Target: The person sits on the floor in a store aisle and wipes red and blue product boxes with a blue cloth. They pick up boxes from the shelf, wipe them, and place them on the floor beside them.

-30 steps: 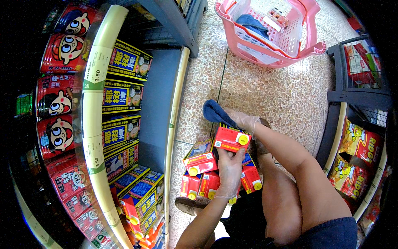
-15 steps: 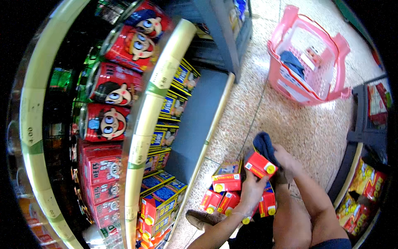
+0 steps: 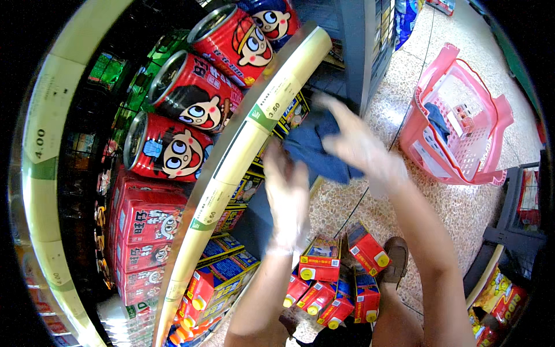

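Note:
A dark blue cloth (image 3: 315,147) hangs bunched in my right hand (image 3: 352,141), in front of the lower shelf; the hand is blurred and its fingers are closed on the cloth. My left hand (image 3: 287,188) reaches in at the shelf's edge, thumb and fingers apart, close to the black-and-yellow boxes (image 3: 295,113); its fingertips are shadowed and smeared. Below my hands, several red drink cartons with yellow caps stand grouped on the floor, among them a carton (image 3: 367,250) beside my shoe (image 3: 394,259).
A pink basket (image 3: 502,139) on the floor at the right holds a blue cloth. Red cans (image 3: 185,147) and red milk packs (image 3: 141,220) fill the shelf above, behind a cream price rail (image 3: 231,168). More yellow-capped cartons (image 3: 199,289) sit low on the left. Snack packets (image 3: 503,269) line the right-hand shelf.
Both hands have moved up and left to the lower shelf, the right one carrying the cloth. The carton my left hand held now rests with the others on the floor.

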Motion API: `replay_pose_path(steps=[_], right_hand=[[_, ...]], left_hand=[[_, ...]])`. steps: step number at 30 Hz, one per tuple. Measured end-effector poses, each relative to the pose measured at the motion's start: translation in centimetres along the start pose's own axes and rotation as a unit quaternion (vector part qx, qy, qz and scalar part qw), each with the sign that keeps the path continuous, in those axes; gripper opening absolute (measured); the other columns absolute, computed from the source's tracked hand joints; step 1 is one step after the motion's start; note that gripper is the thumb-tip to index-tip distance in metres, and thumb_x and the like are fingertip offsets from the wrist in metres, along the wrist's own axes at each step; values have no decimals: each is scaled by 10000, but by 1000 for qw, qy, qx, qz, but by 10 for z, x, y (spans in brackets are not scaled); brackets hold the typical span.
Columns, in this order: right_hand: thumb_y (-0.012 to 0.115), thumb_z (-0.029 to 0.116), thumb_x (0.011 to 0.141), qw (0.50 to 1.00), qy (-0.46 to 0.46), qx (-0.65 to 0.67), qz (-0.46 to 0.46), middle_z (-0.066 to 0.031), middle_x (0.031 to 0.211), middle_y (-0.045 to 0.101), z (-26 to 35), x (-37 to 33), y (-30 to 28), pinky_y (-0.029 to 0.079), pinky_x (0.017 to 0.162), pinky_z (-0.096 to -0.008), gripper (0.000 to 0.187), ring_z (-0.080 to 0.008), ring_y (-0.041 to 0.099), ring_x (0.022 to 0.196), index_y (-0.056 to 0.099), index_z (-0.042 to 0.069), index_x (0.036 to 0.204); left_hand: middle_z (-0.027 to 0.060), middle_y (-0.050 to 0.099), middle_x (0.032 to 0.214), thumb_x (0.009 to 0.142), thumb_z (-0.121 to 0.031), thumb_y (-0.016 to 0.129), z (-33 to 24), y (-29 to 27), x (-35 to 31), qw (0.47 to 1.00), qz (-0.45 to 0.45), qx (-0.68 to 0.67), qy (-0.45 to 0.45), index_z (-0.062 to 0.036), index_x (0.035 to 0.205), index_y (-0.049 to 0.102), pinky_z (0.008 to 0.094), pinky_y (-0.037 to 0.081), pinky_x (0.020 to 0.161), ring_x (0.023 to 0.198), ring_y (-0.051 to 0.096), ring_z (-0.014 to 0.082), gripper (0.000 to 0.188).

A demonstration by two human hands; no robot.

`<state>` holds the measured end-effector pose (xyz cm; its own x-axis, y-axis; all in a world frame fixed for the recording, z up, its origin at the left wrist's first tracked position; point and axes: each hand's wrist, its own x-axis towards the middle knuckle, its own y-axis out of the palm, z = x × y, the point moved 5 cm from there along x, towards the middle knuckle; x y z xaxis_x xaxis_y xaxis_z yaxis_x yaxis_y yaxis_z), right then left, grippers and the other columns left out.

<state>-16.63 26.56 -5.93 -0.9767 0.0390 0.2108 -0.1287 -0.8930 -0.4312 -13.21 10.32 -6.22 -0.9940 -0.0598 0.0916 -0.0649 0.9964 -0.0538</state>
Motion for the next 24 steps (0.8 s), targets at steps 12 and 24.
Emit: replay_pose_path(steps=[12,24], right_hand=[[630,291,851,997,-28,-23,67,-241,1268,566,22,98,23,420,1017,-335,517,-329,540,1187,534,29,1286],[589,-109,709,975,14,201,-92,-116,1453,427,-33,-22,8,253,1135,-296,772,-183,373,1353,377,29,1438]], left_hand=[[244,623,869,853,-74,530,2,4,75,918,-19,369,140,66,968,599,446,499,778,843,619,402,193],[256,189,1453,744,161,527,18,22,-18,988,23,86,124,-35,1508,91,438,426,989,1288,353,398,901]])
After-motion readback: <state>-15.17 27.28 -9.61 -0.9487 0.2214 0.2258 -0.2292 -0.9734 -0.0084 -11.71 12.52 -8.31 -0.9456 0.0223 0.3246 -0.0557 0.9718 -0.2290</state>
